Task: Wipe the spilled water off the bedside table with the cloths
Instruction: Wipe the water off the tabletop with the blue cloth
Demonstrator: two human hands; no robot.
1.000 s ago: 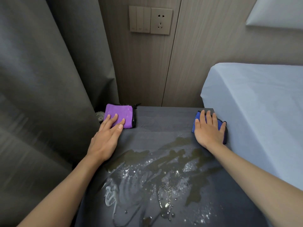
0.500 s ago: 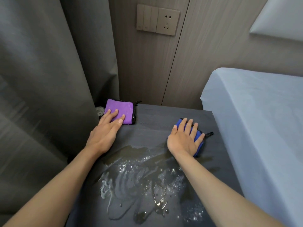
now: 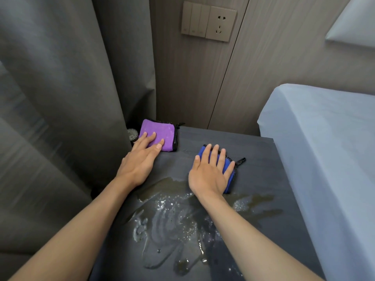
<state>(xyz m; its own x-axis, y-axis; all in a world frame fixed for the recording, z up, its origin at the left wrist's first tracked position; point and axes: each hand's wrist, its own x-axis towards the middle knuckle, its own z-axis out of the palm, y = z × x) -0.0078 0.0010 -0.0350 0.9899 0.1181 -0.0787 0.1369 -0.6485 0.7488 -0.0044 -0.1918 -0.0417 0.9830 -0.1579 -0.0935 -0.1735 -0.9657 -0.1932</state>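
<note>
A dark bedside table (image 3: 263, 179) carries a wide puddle of spilled water (image 3: 172, 226) across its near half. A folded purple cloth (image 3: 162, 130) lies at the table's far left corner, and my left hand (image 3: 140, 161) rests flat with its fingertips on the cloth's near edge. My right hand (image 3: 211, 173) presses flat on a folded blue cloth (image 3: 228, 175) near the table's middle, just beyond the puddle's far edge. The hand covers most of the blue cloth, whose black hanging loop sticks out to the right.
A grey curtain (image 3: 60, 98) hangs close along the left side of the table. A bed with a pale blue sheet (image 3: 324, 149) borders the right. The wood-panel wall behind has a switch and socket plate (image 3: 209, 22). A small round object (image 3: 132, 135) sits beside the purple cloth.
My right hand has slid the blue cloth left from the table's right edge toward the middle, up to the puddle. My left hand has stayed on the purple cloth.
</note>
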